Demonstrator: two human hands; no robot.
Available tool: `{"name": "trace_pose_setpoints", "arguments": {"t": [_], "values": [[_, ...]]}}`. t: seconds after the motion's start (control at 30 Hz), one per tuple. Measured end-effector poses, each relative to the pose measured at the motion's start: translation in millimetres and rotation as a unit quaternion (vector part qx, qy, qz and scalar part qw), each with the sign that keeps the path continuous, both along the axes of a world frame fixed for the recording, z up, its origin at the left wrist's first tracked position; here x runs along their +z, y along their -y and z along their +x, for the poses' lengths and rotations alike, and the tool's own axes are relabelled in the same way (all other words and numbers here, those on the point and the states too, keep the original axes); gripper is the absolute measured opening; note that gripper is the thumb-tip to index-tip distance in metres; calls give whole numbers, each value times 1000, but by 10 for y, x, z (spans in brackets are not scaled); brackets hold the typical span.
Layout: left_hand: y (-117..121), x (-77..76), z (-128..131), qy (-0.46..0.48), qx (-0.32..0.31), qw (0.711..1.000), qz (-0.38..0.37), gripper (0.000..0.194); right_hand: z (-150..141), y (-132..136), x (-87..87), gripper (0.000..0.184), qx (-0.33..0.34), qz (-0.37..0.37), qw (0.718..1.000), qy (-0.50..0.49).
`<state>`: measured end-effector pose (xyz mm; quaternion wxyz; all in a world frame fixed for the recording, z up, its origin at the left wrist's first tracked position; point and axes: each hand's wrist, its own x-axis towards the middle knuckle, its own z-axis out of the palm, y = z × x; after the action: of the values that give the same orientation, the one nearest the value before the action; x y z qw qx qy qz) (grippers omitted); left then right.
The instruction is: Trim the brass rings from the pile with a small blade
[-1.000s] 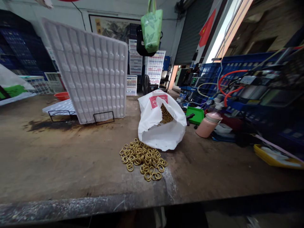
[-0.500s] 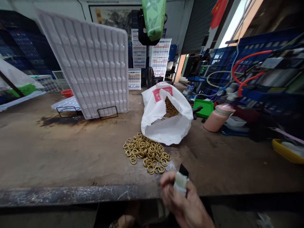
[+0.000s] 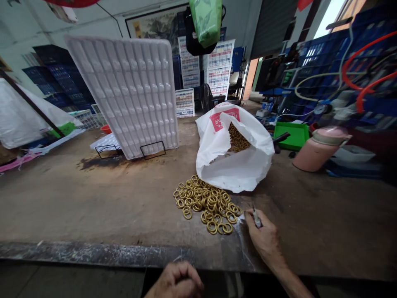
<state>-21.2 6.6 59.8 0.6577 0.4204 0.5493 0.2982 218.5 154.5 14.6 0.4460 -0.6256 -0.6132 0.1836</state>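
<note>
A loose heap of brass-coloured rings (image 3: 206,198) lies on the worktable, just in front of the open mouth of a white plastic sack (image 3: 214,159). More rings show inside the sack. My right hand (image 3: 263,236), at the right edge of the heap, is closed round a small tool with a pale handle (image 3: 257,219); its thin, dark tip points away from me. Below the table's front edge, my left hand (image 3: 178,281) is curled into a loose fist, and no object shows in its fingers.
A white moulded plastic tray (image 3: 130,95) stands upright at the back left in black wire holders (image 3: 153,150). A green tray (image 3: 291,135) and a pink flask (image 3: 321,149) stand to the right. The brown worktable (image 3: 93,207) ends at a scuffed front edge.
My right hand has come into view with the small tool and moved forward to the heap's right side. My left hand has risen at the bottom. The view has shifted; the rings look undisturbed.
</note>
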Motion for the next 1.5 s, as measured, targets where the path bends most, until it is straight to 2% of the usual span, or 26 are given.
{"name": "trace_pose_setpoints", "arguments": {"t": [0.07, 0.13, 0.17, 0.27, 0.3, 0.37, 0.47, 0.6, 0.83, 1.0, 1.23, 1.37, 1.5], "values": [[-181, 129, -74, -45, 98, 993, 52, 27, -22, 22, -74, 33, 25, 5, 998, 58], [-432, 134, -156, -123, 185, 971, 94, 25, -25, 36, -117, 33, 47, 19, 992, 113], [-566, 102, -196, -163, 207, 957, 125, 25, -22, 39, -127, 32, 52, 24, 989, 135], [-921, -39, -288, -306, 196, 895, 261, 21, -9, 36, -136, 29, 59, 27, 983, 174], [-1012, -82, -303, -350, 186, 871, 291, 22, -6, 33, -138, 28, 64, 24, 981, 181], [-1147, -147, -312, -395, 183, 843, 314, 23, -4, 28, -146, 26, 71, 16, 978, 193], [-1249, -190, -289, -429, 174, 828, 316, 19, -5, 23, -158, 25, 81, 12, 976, 204], [-1271, -204, -270, -459, 156, 816, 315, 14, -11, 25, -146, 23, 83, 13, 973, 217], [-1223, -280, -300, -467, 170, 806, 322, 12, -30, 41, -105, 21, 87, 4, 972, 219], [-1212, -305, -334, -445, 201, 813, 318, 13, -34, 52, -70, 22, 94, 10, 969, 229], [-1237, -284, -426, -371, 247, 842, 303, 13, -55, 77, -56, 22, 79, 21, 967, 242], [-1238, -224, -466, -297, 269, 873, 279, 14, -45, 65, -57, 26, 76, 42, 978, 192], [-1143, -136, -463, -220, 312, 893, 240, 17, -38, 76, -70, 29, 46, 68, 989, 119]]}}
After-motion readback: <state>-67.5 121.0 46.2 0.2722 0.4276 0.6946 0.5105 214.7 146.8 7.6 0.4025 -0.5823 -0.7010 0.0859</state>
